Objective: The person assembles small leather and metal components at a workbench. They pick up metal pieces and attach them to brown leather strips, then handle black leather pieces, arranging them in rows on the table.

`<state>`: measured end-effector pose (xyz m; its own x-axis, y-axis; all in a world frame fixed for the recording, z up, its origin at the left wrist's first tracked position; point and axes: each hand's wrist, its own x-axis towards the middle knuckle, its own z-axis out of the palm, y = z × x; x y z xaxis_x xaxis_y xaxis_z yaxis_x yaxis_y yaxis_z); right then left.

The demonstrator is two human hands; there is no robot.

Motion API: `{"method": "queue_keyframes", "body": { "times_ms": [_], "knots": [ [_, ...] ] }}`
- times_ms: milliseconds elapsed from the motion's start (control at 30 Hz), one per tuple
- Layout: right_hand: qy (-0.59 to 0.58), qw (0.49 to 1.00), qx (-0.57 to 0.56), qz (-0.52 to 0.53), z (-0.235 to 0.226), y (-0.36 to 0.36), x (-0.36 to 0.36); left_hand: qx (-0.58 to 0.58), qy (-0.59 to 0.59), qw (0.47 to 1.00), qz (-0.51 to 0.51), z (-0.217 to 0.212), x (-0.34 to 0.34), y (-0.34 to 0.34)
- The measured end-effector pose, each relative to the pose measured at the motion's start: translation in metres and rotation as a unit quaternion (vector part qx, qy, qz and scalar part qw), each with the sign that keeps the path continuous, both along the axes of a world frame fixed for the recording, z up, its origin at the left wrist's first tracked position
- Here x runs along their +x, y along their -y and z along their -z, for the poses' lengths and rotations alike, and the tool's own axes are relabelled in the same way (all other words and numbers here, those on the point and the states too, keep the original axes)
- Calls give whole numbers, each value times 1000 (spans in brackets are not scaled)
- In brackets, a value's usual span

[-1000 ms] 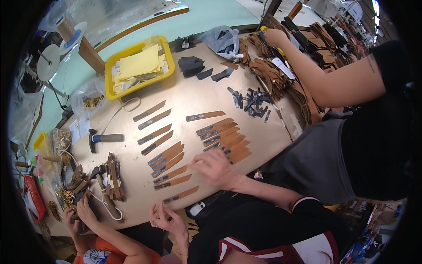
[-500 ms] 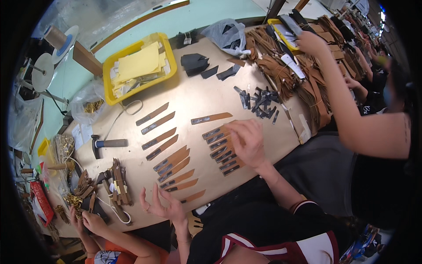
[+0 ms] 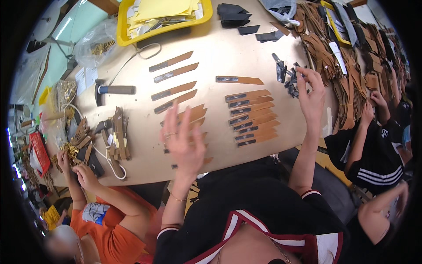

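My right hand (image 3: 312, 94) reaches, fingers spread and empty, touching the dark metal clips (image 3: 288, 77). My left hand (image 3: 184, 143) hovers open above the tan leather straps (image 3: 252, 116). Next I'd likely need to pinch one clip.

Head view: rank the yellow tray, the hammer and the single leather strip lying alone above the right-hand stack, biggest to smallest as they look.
1. yellow tray, clearly largest, though partly cut off at the top edge.
2 and 3. hammer and single leather strip look about equal in length; too close to rank.

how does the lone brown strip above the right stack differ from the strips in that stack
The lone strip lies by itself on bare table; the stacked strips overlap in a fanned column. The lone strip sits farther from the person; the stack lies nearer, beside the right hand. Both are brown, with a dark metal piece at the left end.
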<state>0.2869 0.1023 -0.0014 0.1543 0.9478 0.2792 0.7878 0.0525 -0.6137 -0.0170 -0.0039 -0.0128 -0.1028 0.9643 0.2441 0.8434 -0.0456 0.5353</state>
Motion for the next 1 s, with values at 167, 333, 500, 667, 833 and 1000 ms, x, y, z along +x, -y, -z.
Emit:
{"method": "queue_keyframes", "body": {
  "times_ms": [167,333,500,667,833,1000],
  "knots": [
    [-7,997,-2,-76,5,-13,-17,-125,-38,972,195,16,71,11],
    [-38,986,-67,-149,10,-6,-24,-180,-71,950,244,45,98,9],
    [34,972,-78,-220,20,19,-18,-166,-76,953,244,48,97,11],
    [118,961,-50,-247,33,34,-33,-69,-5,977,201,33,91,-5],
    [143,957,-6,-253,43,9,-56,46,20,988,146,37,69,-75],
    [208,941,-1,-266,50,-10,-68,63,-57,982,171,49,59,-113]
  ]
}}
